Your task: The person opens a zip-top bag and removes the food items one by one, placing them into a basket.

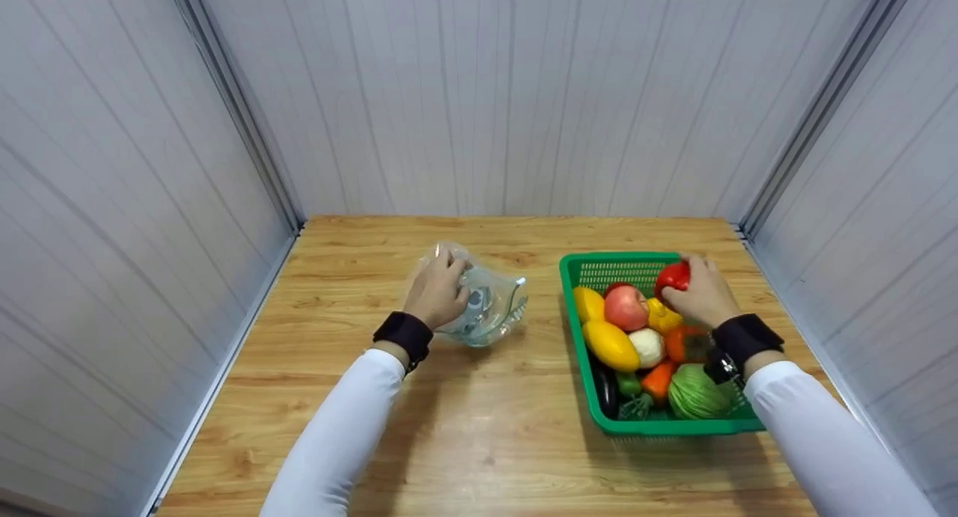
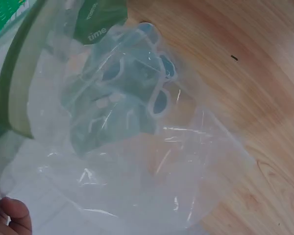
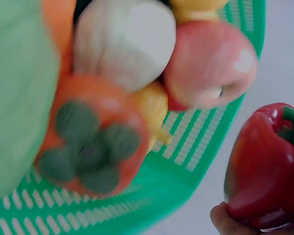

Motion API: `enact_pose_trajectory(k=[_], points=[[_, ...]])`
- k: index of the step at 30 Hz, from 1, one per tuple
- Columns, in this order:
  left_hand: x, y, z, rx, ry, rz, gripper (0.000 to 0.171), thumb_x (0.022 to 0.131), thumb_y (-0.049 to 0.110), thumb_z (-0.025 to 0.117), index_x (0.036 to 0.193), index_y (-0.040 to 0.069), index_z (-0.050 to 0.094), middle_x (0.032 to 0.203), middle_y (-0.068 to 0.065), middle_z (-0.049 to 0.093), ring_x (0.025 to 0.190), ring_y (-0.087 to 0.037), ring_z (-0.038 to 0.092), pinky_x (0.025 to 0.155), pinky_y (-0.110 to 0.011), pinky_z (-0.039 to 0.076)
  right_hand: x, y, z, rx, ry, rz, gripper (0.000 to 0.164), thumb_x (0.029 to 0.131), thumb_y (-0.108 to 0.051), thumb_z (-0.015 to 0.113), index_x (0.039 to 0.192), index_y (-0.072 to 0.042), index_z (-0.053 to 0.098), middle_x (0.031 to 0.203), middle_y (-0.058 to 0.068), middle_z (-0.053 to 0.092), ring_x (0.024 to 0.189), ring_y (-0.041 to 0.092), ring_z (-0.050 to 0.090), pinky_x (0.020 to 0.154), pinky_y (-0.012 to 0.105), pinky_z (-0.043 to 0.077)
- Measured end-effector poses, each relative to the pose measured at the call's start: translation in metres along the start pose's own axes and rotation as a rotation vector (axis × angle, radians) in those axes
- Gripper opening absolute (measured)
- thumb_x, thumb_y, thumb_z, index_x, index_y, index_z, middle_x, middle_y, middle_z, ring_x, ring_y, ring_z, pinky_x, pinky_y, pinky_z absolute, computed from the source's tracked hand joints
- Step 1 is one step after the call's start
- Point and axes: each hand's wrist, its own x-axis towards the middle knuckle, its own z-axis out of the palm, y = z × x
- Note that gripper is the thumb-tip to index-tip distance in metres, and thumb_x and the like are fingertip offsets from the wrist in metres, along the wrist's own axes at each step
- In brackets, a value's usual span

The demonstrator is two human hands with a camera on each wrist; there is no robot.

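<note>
My left hand [image 1: 434, 294] pinches the edge of a clear plastic zip bag [image 1: 488, 309] over the middle of the table. Pale blue-green printing covers part of the bag, with a green band along one side in the left wrist view. My right hand [image 1: 706, 291] grips a glossy red bell pepper [image 3: 264, 166] with a green stem, at the far right corner of a green basket [image 1: 575, 352]. Heaped in the basket are a pink-red apple [image 1: 626, 307], a yellow mango [image 1: 611, 346], an orange persimmon [image 3: 90, 139] and a cabbage [image 1: 700, 392].
The basket also holds a dark eggplant [image 1: 605, 388], a whitish round vegetable [image 1: 647, 348], and other produce. Pale panelled walls [image 1: 479, 98] enclose the wooden table [image 1: 479, 442] at the back and both sides.
</note>
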Motion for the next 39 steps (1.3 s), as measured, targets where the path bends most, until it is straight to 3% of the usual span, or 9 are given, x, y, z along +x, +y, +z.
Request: enact_pose_trajectory(k=[6, 9, 13, 18, 22, 27, 31, 35, 39], points=[[-0.003, -0.008, 0.007, 0.136, 0.098, 0.211, 0.028, 0.086, -0.008, 0.065, 0.107, 0.007, 0.077, 0.096, -0.014, 0.060, 0.085, -0.030, 0.057, 0.074, -0.046, 0.049, 0.001, 0.017, 0.001, -0.044, -0.095, 0.028, 0.077, 0.096, -0.017, 0.068, 0.158, 0.012, 0.034, 0.150, 0.047, 0.035, 0.129, 0.062, 0.051, 0.105, 0.072, 0.049], [-0.007, -0.012, 0.011, 0.187, 0.045, 0.240, 0.030, 0.087, -0.008, 0.066, 0.109, 0.009, 0.078, 0.099, -0.016, 0.061, 0.087, -0.032, 0.058, 0.078, -0.048, 0.050, 0.003, 0.021, 0.005, -0.056, -0.106, 0.010, 0.074, 0.095, -0.015, 0.069, 0.157, 0.012, 0.037, 0.150, 0.046, 0.038, 0.128, 0.062, 0.053, 0.104, 0.071, 0.050], [-0.015, -0.013, 0.013, 0.234, -0.146, 0.175, 0.032, 0.093, 0.003, 0.073, 0.123, 0.012, 0.075, 0.113, -0.018, 0.064, 0.097, -0.036, 0.061, 0.085, -0.051, 0.053, 0.005, 0.025, 0.010, -0.091, -0.101, -0.037, 0.074, 0.093, -0.012, 0.071, 0.155, 0.012, 0.041, 0.146, 0.045, 0.044, 0.126, 0.062, 0.055, 0.104, 0.072, 0.050], [-0.023, -0.011, 0.017, 0.185, -0.315, 0.055, 0.049, 0.103, 0.041, 0.073, 0.142, 0.012, 0.068, 0.131, -0.020, 0.063, 0.110, -0.042, 0.066, 0.095, -0.059, 0.055, 0.007, 0.028, 0.014, -0.123, -0.096, -0.058, 0.075, 0.089, -0.011, 0.074, 0.153, 0.013, 0.044, 0.144, 0.044, 0.046, 0.126, 0.062, 0.055, 0.106, 0.073, 0.049], [-0.027, -0.011, 0.020, 0.128, -0.341, 0.036, 0.057, 0.108, 0.055, 0.058, 0.140, 0.010, 0.071, 0.137, -0.024, 0.064, 0.114, -0.048, 0.069, 0.099, -0.065, 0.055, 0.010, 0.026, 0.014, -0.139, -0.128, -0.034, 0.077, 0.090, -0.011, 0.075, 0.154, 0.015, 0.041, 0.147, 0.047, 0.042, 0.129, 0.063, 0.053, 0.108, 0.072, 0.048], [-0.029, -0.014, 0.023, 0.109, -0.347, 0.039, 0.051, 0.116, 0.041, 0.042, 0.128, 0.007, 0.078, 0.145, -0.028, 0.064, 0.129, -0.051, 0.065, 0.110, -0.065, 0.051, 0.013, 0.021, 0.009, -0.192, -0.224, -0.051, 0.075, 0.096, -0.012, 0.071, 0.156, 0.019, 0.037, 0.152, 0.050, 0.038, 0.133, 0.064, 0.050, 0.110, 0.072, 0.047], [-0.028, -0.017, 0.024, 0.136, -0.395, 0.007, 0.045, 0.114, 0.038, 0.047, 0.131, 0.010, 0.078, 0.155, -0.027, 0.058, 0.142, -0.050, 0.057, 0.121, -0.064, 0.042, 0.015, 0.016, 0.006, -0.228, -0.266, -0.093, 0.070, 0.097, -0.009, 0.067, 0.153, 0.021, 0.039, 0.150, 0.050, 0.041, 0.130, 0.062, 0.052, 0.108, 0.069, 0.048], [-0.028, -0.019, 0.023, 0.176, -0.422, -0.003, 0.042, 0.111, 0.040, 0.052, 0.137, 0.017, 0.076, 0.159, -0.024, 0.054, 0.145, -0.050, 0.054, 0.122, -0.067, 0.039, 0.013, 0.001, 0.004, -0.286, -0.270, -0.107, 0.068, 0.094, -0.009, 0.067, 0.151, 0.021, 0.042, 0.144, 0.050, 0.047, 0.125, 0.060, 0.057, 0.105, 0.066, 0.051], [-0.028, -0.022, 0.021, 0.183, -0.405, 0.013, 0.041, 0.110, 0.041, 0.055, 0.139, 0.019, 0.074, 0.162, -0.023, 0.051, 0.145, -0.052, 0.052, 0.119, -0.069, 0.040, 0.006, -0.028, 0.010, -0.360, -0.234, -0.094, 0.069, 0.097, -0.018, 0.068, 0.153, 0.016, 0.046, 0.152, 0.048, 0.043, 0.135, 0.064, 0.051, 0.110, 0.073, 0.046]])
